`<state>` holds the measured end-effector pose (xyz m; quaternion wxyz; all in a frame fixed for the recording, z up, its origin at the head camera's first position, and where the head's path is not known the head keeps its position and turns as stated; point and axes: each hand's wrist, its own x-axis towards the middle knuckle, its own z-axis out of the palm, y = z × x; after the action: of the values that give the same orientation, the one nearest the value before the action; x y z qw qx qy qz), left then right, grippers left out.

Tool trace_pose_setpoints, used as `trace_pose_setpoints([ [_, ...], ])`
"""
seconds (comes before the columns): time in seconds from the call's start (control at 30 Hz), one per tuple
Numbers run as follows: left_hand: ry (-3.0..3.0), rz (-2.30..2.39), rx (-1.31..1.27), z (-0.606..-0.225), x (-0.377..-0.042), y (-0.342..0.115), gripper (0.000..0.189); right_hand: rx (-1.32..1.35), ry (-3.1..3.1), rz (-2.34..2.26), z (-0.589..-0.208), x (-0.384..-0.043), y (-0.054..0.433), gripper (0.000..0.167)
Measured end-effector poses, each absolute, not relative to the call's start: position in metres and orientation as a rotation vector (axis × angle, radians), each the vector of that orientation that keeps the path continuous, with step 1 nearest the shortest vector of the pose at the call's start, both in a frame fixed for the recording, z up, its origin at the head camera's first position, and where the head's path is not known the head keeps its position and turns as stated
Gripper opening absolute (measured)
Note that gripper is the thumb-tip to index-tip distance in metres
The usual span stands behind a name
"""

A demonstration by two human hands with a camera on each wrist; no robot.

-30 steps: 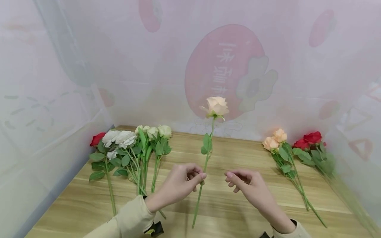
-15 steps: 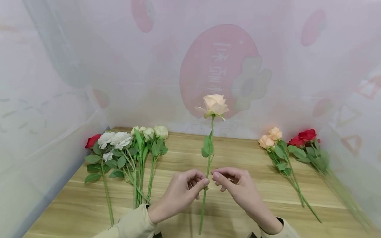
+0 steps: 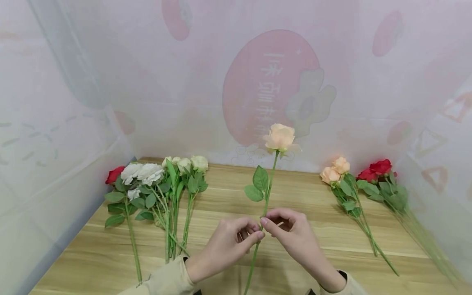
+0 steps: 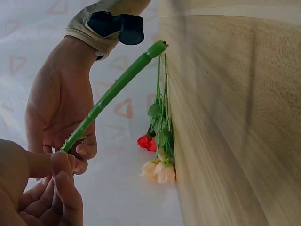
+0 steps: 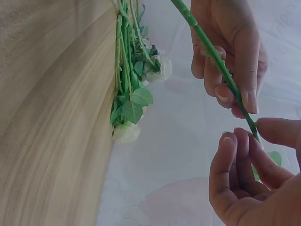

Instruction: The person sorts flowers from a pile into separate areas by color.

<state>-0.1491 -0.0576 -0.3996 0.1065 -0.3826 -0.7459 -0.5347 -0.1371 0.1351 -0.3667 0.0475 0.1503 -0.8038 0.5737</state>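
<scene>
A pale peach rose (image 3: pixel 280 138) stands nearly upright in front of me, its bloom leaning right. My left hand (image 3: pixel 230 246) pinches its green stem (image 3: pixel 251 270) between thumb and fingers. Just above, the thumb and forefinger of my right hand (image 3: pixel 291 235) pinch the same stem, below a pair of leaves (image 3: pixel 258 184). The left wrist view shows the stem's bare lower end (image 4: pixel 156 48) sticking out past the left hand (image 4: pixel 42 188), clear of the fingers. In the right wrist view the stem runs between the fingertips of the right hand (image 5: pixel 263 174).
On the wooden table (image 3: pixel 295 192) at left lie white roses (image 3: pixel 149 174), a red rose (image 3: pixel 115 175) and greenish-white flowers (image 3: pixel 199 164). Peach roses (image 3: pixel 330 175) and red roses (image 3: pixel 380 168) lie at right. Printed cloth (image 3: pixel 177 82) walls the back and sides.
My right hand has come in from the right and now pinches the stem above the left hand. The stem has turned, with its bloom tilted right and its leaves swung out left.
</scene>
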Motion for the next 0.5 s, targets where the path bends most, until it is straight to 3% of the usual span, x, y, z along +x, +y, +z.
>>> trace_pose_setpoints([
  [0.33, -2.312, -1.249, -1.192, -0.401, -0.147, -0.059, 0.006, 0.511, -2.438, 1.531, -0.369, -0.135, 0.135, 0.008],
  [0.5, -2.464, -1.132, -1.165, -0.398, -0.147, -0.061, 0.008, 0.395, -2.485, 1.368, -0.356, -0.140, 0.153, 0.005],
])
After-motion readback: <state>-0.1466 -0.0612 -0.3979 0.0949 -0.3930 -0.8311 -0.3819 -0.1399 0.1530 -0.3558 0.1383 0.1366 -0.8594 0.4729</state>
